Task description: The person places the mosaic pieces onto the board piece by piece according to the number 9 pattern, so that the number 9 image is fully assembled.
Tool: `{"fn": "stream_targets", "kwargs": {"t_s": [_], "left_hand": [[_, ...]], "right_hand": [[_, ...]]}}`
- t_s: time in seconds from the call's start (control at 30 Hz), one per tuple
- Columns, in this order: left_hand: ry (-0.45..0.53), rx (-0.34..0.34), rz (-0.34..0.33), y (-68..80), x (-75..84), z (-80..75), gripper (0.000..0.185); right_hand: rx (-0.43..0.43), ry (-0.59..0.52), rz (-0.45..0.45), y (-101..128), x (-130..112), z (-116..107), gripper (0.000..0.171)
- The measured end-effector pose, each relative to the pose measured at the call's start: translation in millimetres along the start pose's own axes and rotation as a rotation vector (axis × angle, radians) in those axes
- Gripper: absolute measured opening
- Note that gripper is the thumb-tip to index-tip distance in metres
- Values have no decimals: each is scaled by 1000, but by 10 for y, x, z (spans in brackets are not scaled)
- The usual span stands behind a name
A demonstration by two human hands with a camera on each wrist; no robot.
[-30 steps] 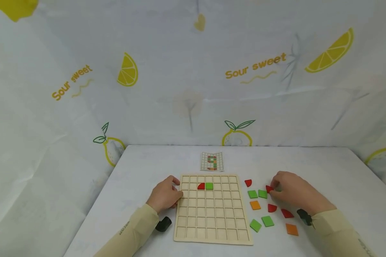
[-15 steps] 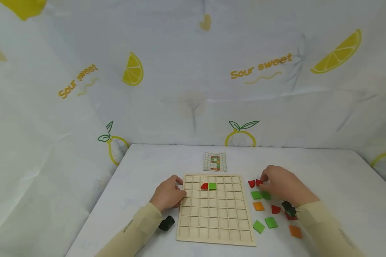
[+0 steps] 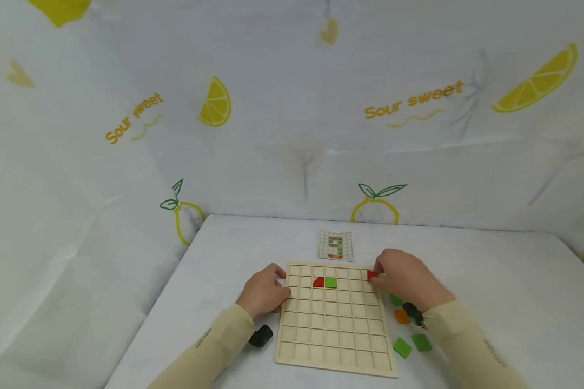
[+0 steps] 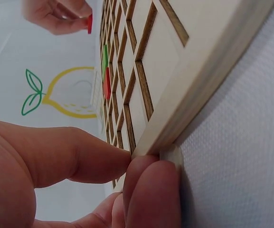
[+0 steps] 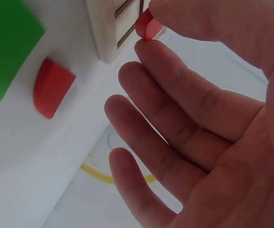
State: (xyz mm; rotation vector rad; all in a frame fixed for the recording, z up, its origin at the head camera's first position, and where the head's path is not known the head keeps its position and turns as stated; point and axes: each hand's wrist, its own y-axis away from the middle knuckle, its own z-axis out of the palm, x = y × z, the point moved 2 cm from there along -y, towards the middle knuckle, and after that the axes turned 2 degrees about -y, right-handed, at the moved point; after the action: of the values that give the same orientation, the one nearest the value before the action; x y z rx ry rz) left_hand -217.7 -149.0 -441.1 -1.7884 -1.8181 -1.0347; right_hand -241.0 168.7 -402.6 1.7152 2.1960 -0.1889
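Nearest the person, the pale wooden grid board (image 3: 334, 319) lies flat on the white table (image 3: 491, 281), and only two of its square cells are filled: a red quarter-round tile (image 3: 318, 282) and a green square tile (image 3: 330, 282), side by side in the board's second row from the far edge. Just off the board's right edge lie loose pieces: two green square tiles (image 3: 411, 344) near its front corner, an orange tile (image 3: 401, 316) beyond them, partly hidden by the right sleeve.

At the board's left edge the left hand (image 3: 263, 292) presses its curled fingers (image 4: 148, 190) and thumb against the rim, gripping it. At the board's far right corner the right hand (image 3: 401, 278) pinches a small red tile (image 3: 371, 275) between thumb and forefinger, the other fingers loosely spread; the tile hangs over the corner cells. Beyond the board's far edge lies a small pattern card (image 3: 336, 245) printed with a grid.

Compared with a second ago, the right hand has moved from the loose pieces beside the board to its far right corner, carrying the red tile. The left hand has stayed on the rim.
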Motion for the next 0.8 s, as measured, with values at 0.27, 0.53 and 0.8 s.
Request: {"fn": "stream_targets", "kwargs": {"t_s": [0.27,0.53,0.8], "left_hand": [[-13,5,8,2,19,-3,36],[-25,7,4,-3,18,-4,35],[-30,8,7,-7,7,1,34]], "right_hand": [[22,18,-41,-70,-197,64,16],[11,37,-52,-113,-426,159,18],[21,42,-82,-128,-529,233,19]]}}
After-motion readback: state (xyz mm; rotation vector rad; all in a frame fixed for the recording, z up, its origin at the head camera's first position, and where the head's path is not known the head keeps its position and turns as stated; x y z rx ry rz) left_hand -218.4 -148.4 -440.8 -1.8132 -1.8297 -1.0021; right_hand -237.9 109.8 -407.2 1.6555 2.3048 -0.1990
